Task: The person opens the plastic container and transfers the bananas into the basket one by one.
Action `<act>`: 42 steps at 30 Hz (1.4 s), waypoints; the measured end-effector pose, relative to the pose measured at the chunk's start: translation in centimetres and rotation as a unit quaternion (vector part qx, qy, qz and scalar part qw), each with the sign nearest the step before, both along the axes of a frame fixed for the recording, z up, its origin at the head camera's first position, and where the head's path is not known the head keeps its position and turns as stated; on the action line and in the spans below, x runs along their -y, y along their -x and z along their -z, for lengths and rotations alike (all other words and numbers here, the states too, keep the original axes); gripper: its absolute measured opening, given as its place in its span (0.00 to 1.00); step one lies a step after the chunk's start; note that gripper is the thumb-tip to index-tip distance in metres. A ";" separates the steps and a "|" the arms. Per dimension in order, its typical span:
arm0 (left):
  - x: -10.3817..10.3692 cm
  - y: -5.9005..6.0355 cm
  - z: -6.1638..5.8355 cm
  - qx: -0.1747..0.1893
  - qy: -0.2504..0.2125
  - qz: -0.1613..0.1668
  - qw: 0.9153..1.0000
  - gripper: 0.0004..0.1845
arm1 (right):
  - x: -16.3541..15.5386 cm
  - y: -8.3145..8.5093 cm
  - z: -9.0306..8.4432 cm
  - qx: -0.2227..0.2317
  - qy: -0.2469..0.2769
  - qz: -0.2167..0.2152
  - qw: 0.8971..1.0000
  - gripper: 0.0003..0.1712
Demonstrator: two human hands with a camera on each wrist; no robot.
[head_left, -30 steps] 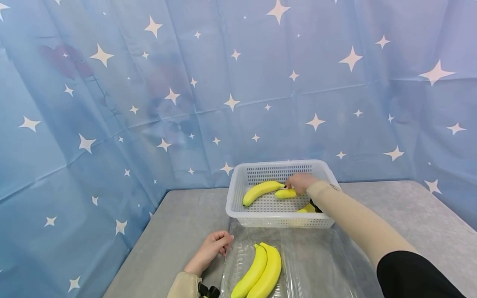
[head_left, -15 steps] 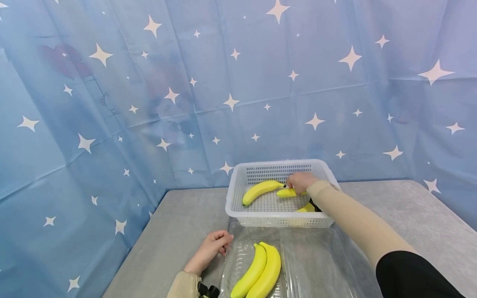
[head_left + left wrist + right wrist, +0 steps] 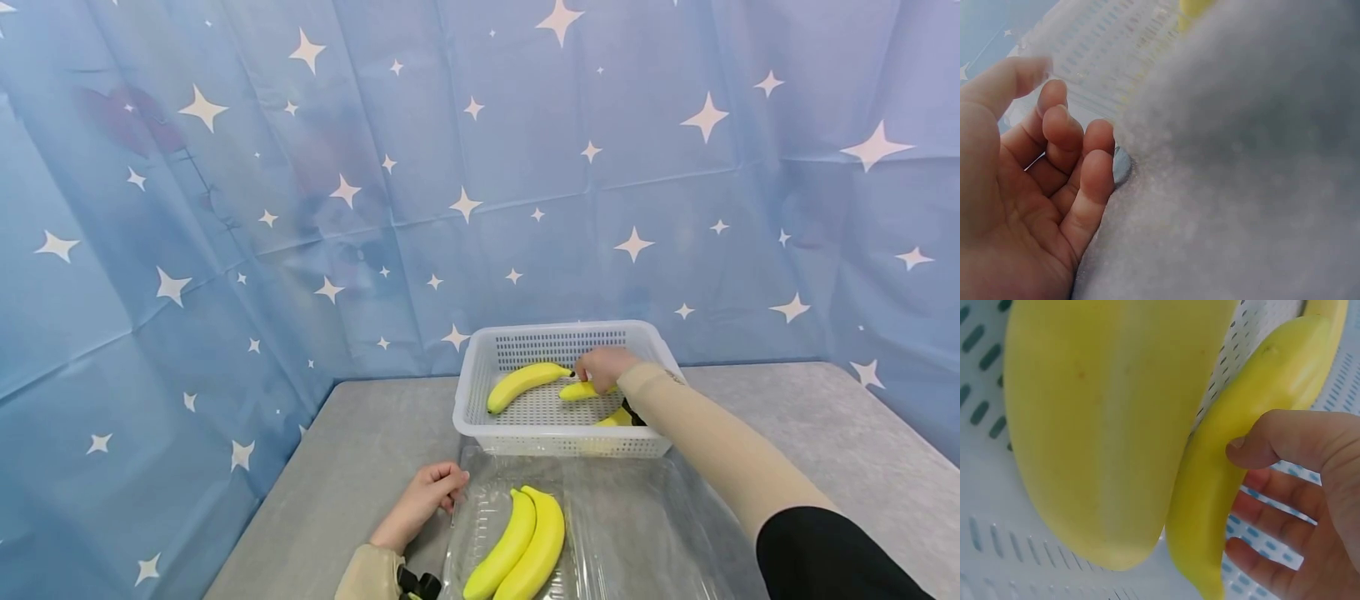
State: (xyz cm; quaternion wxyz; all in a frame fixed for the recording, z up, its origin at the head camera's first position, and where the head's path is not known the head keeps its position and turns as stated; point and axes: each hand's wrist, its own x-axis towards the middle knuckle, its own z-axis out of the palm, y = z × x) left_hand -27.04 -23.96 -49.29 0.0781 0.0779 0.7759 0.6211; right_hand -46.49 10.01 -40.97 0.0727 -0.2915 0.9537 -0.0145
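Inside the white basket (image 3: 573,432), my right hand (image 3: 603,368) grips a yellow banana (image 3: 1211,481). Its thumb lies on top of the peel and the fingers come round the other side, as the right wrist view shows. Another banana (image 3: 1110,425) looms large beside it, nearest the camera. A further banana (image 3: 525,386) lies at the basket's left. My left hand (image 3: 429,498) rests at the left edge of a clear plastic container (image 3: 480,508), fingers loosely bent and thumb apart from them (image 3: 1029,169). Two bananas (image 3: 517,546) lie side by side in that container.
The basket stands at the back of the grey table (image 3: 360,450), close to a blue curtain (image 3: 420,208) with white stars. In front of it, the container's other clear half (image 3: 645,525) spreads to the right under my right forearm (image 3: 720,433).
The banana under my right hand has shifted slightly to the right. The hand itself stays almost in place, and my left hand has not moved noticeably.
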 end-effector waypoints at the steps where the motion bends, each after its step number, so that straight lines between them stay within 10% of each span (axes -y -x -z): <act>1: 0.0 0.0 0.0 0.000 -0.001 0.000 1.000 0.21 | 0.0 0.0 0.0 0.000 0.000 0.000 1.000 0.20; 17: -0.5 -0.9 -1.4 -0.001 -0.001 -0.003 1.000 0.18 | 0.0 0.3 0.3 -0.053 -0.001 0.030 0.998 0.13; 42: 0.0 0.0 0.1 0.006 0.003 -0.007 1.000 0.20 | -0.1 0.9 0.8 -0.022 0.064 0.049 0.996 0.15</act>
